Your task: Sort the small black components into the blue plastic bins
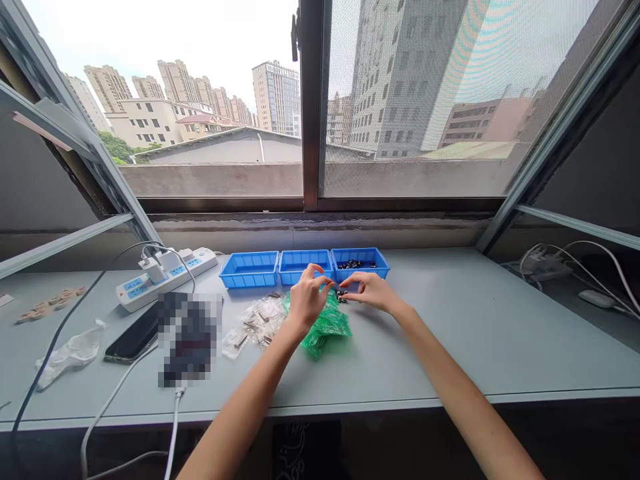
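Note:
Above a green plastic bag (327, 327), my left hand (309, 297) is closed in a pinch, thumb and forefinger tips together. Whatever it may hold is too small to make out. My right hand (373, 291) comes in from the right with thumb and forefinger curved and a gap between their tips. At those tips is a small cluster of black and silvery parts (342, 296), on the table just behind the green bag. Left of the bag lies a pile of small clear packets (261, 321) with little parts inside.
Three blue trays stand in a row at the back: left (249, 283), middle (295, 279) and right (367, 272), the right one with black parts. Leftward are a power strip (167, 277), a dark phone (133, 340), cables and a crumpled clear bag (75, 355).

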A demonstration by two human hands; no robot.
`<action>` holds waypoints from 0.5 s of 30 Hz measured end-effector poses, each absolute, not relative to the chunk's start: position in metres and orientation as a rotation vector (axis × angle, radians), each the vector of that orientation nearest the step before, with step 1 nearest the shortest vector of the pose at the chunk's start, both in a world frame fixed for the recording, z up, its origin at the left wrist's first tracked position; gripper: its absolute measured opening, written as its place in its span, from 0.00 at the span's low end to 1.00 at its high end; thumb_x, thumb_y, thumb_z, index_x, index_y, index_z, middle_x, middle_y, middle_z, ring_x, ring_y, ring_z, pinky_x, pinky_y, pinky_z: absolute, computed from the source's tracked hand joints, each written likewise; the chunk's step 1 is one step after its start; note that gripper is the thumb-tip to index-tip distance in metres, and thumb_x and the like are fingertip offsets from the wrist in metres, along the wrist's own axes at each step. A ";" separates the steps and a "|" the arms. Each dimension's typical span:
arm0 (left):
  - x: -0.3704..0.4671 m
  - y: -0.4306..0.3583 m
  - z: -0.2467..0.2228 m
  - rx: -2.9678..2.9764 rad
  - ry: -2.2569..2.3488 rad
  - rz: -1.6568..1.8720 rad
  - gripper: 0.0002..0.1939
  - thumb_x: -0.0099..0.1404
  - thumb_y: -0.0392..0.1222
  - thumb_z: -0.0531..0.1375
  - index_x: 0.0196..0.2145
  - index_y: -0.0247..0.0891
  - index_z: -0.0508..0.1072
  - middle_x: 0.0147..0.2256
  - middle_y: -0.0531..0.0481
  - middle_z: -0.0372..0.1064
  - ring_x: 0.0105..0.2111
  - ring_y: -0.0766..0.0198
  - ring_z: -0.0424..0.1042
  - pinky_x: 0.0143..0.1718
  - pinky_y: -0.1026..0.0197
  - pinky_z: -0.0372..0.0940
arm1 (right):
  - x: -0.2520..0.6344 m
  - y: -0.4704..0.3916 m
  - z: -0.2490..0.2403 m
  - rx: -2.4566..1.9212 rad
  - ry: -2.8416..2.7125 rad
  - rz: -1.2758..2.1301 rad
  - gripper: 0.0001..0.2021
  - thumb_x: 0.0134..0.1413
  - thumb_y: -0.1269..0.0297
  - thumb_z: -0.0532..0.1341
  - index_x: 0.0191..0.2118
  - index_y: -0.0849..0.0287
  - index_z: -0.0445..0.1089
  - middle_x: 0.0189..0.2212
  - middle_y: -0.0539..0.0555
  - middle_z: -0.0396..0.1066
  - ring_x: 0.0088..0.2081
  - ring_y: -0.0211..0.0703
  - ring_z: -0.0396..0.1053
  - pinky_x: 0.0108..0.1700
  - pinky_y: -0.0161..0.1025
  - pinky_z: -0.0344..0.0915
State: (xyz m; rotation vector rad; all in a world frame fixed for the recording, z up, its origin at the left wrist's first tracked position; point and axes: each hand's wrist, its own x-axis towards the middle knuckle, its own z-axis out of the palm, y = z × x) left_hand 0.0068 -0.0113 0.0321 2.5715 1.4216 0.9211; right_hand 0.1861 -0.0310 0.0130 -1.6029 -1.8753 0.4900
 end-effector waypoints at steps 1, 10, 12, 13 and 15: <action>0.007 -0.011 0.032 2.572 1.421 0.926 0.07 0.63 0.42 0.57 0.32 0.44 0.77 0.42 0.51 0.66 0.38 0.64 0.69 0.26 0.68 0.61 | 0.186 -0.030 0.012 -1.605 -1.896 0.487 0.13 0.40 0.58 0.66 0.36 0.52 0.75 0.34 0.49 0.74 0.23 0.35 0.63 0.29 0.35 0.58; 0.006 -0.012 0.031 2.578 1.411 0.918 0.06 0.60 0.43 0.60 0.28 0.43 0.77 0.43 0.52 0.66 0.37 0.65 0.68 0.25 0.68 0.60 | 0.176 -0.028 0.005 -1.624 -2.053 0.401 0.18 0.42 0.60 0.65 0.44 0.51 0.72 0.38 0.50 0.71 0.27 0.37 0.66 0.29 0.34 0.58; 0.006 -0.012 0.031 2.571 1.412 0.913 0.07 0.59 0.45 0.60 0.27 0.43 0.76 0.43 0.52 0.66 0.37 0.65 0.68 0.24 0.68 0.60 | 0.175 -0.027 0.004 -1.634 -2.052 0.382 0.15 0.44 0.60 0.63 0.42 0.51 0.73 0.37 0.50 0.72 0.29 0.38 0.66 0.29 0.34 0.59; 0.006 -0.012 0.031 2.569 1.412 0.913 0.08 0.60 0.46 0.60 0.27 0.43 0.76 0.43 0.52 0.66 0.37 0.65 0.68 0.24 0.68 0.60 | 0.175 -0.027 0.004 -1.637 -2.047 0.372 0.14 0.44 0.59 0.63 0.41 0.51 0.73 0.36 0.50 0.72 0.29 0.38 0.67 0.30 0.35 0.59; 0.006 -0.013 0.031 2.570 1.405 0.920 0.10 0.60 0.48 0.59 0.27 0.42 0.76 0.43 0.51 0.66 0.37 0.65 0.68 0.25 0.68 0.60 | 0.176 -0.027 0.005 -1.641 -2.037 0.364 0.12 0.45 0.59 0.62 0.38 0.51 0.74 0.36 0.49 0.73 0.29 0.38 0.67 0.30 0.35 0.59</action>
